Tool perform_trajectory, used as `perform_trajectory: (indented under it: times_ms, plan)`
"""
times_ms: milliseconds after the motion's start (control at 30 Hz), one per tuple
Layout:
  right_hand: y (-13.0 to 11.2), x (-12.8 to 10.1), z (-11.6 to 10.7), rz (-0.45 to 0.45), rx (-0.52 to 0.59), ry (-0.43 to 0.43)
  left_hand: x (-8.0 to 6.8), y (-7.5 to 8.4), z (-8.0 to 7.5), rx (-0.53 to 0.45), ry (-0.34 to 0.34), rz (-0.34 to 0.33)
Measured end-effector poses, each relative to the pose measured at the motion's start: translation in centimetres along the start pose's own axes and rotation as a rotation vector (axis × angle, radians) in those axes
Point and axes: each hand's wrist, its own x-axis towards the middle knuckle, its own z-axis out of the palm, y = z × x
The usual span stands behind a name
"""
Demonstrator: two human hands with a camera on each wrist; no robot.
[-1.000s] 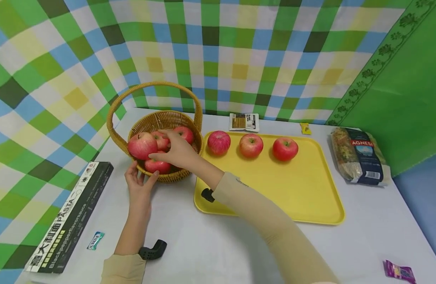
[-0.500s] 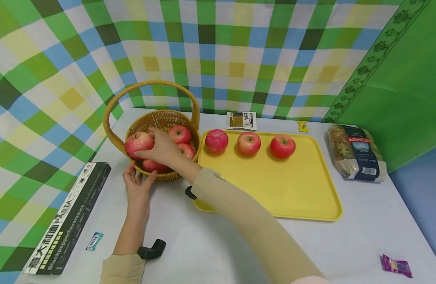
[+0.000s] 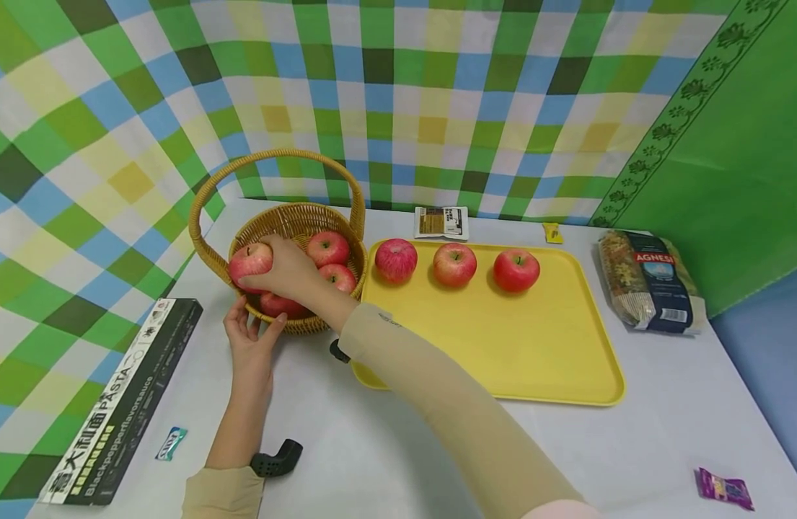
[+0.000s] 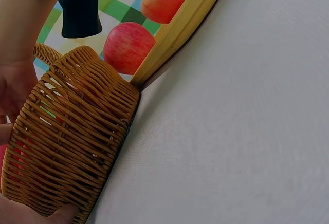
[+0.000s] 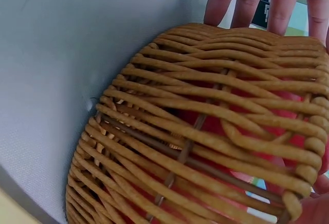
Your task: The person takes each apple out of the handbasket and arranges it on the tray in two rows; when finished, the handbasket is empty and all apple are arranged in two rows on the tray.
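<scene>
In the head view, my right hand (image 3: 286, 268) reaches into the brown wicker basket (image 3: 315, 326) and grips a red apple (image 3: 250, 264) at its left side. Behind and below that hand, more apples lie in the basket: one at the back (image 3: 328, 247), one at the right (image 3: 337, 276) and one near the front rim (image 3: 280, 305), partly covered. My left hand (image 3: 251, 347) holds the basket's front left rim, thumb on the near side. In the left wrist view, its thumb presses the woven wall (image 4: 72, 126). The right wrist view shows left-hand fingers (image 5: 280, 8) along the far wall.
A yellow tray (image 3: 502, 353) right of the basket bears three apples in a row along its back. A pasta box (image 3: 125, 404) lies at left, a pasta bag (image 3: 651, 281) at right. Small packets (image 3: 441, 222) lie behind the tray; a purple wrapper (image 3: 724, 488) lies front right.
My right hand has moved left from the middle of the basket onto the left apple, uncovering an apple at the right. The left hand stays at the rim. The head view has shifted slightly.
</scene>
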Motion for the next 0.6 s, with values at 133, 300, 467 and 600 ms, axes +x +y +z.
perform_trajectory:
  times_ms: [133, 300, 467, 600]
  plan:
    - [0.3, -0.3, -0.3, 0.005, 0.041, 0.001, -0.1, -0.1, 0.0, -0.003, -0.001, 0.002]
    - [0.9, -0.5, -1.2, 0.015, 0.073, 0.011, -0.1, -0.2, 0.0, -0.017, -0.003, 0.020]
    - [1.6, -1.1, -3.0, 0.006, 0.085, 0.024, -0.1, -0.1, 0.0, -0.025, -0.007, 0.019]
    - [2.3, -2.1, -4.6, -0.006, 0.111, 0.024, 0.0, 0.0, 0.0, -0.030, -0.010, 0.011]
